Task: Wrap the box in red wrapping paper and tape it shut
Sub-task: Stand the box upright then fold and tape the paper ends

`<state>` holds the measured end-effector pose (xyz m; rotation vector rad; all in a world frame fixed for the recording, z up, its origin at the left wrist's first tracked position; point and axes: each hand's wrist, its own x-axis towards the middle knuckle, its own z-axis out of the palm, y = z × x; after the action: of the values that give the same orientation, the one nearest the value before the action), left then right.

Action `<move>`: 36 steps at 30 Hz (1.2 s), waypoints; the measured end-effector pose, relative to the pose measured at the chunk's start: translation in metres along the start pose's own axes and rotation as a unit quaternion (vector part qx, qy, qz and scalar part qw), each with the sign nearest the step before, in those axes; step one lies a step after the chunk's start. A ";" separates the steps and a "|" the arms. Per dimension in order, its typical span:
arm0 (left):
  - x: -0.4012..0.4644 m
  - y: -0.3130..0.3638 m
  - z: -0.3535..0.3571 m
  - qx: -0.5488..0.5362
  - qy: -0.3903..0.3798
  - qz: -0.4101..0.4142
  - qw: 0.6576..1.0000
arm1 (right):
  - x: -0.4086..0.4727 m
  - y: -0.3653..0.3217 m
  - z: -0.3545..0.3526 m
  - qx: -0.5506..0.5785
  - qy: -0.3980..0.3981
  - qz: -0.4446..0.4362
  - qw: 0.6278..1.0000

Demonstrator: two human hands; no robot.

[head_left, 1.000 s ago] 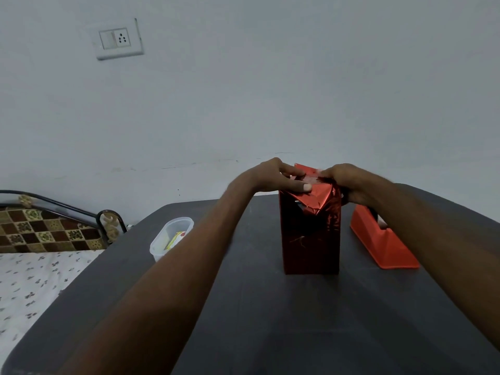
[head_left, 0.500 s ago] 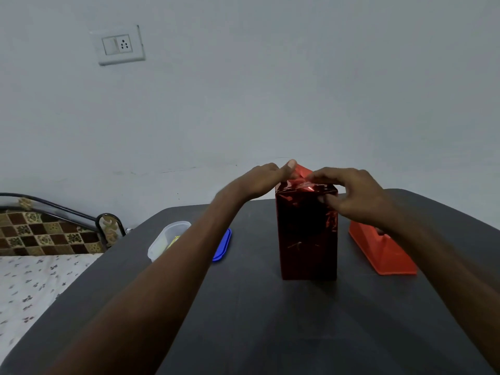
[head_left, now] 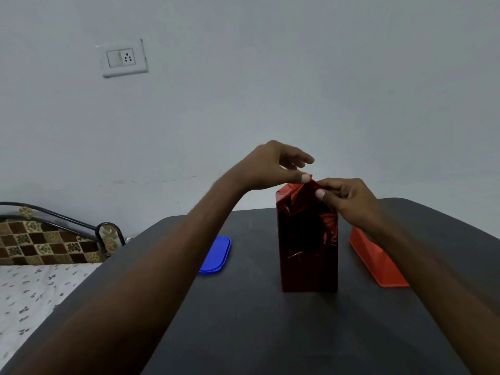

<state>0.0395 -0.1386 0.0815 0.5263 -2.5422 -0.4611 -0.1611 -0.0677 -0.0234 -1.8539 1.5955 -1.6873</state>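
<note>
While the box (head_left: 308,244) stands upright a little right of the frame's centre on the dark bench (head_left: 270,334), wrapped in shiny red wrapping paper (head_left: 297,193), I work at its top end. My left hand (head_left: 273,166) comes in from the lower left and pinches the raised peak of the paper between thumb and forefinger, the other fingers (head_left: 305,158) spread loosely above it. My right hand (head_left: 349,198) comes in from the lower right, its curled fingers pinching the same paper flap just beside the left thumb. Partly hidden behind my right forearm, an orange tape dispenser (head_left: 378,263) sits on the bench to the right of the box. Left of the box lies a blue lid (head_left: 216,255). A bed (head_left: 35,280) fills the lower left, and a wall socket (head_left: 123,59) shows at upper left.
</note>
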 end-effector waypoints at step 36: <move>0.027 0.016 0.004 0.106 0.053 -0.061 0.991 | 0.003 -0.005 -0.004 0.038 0.028 0.056 0.997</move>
<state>0.0109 -0.1357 0.0960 0.7672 -2.4791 -0.2001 -0.1622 -0.0664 -0.0167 -1.6650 1.6004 -1.7400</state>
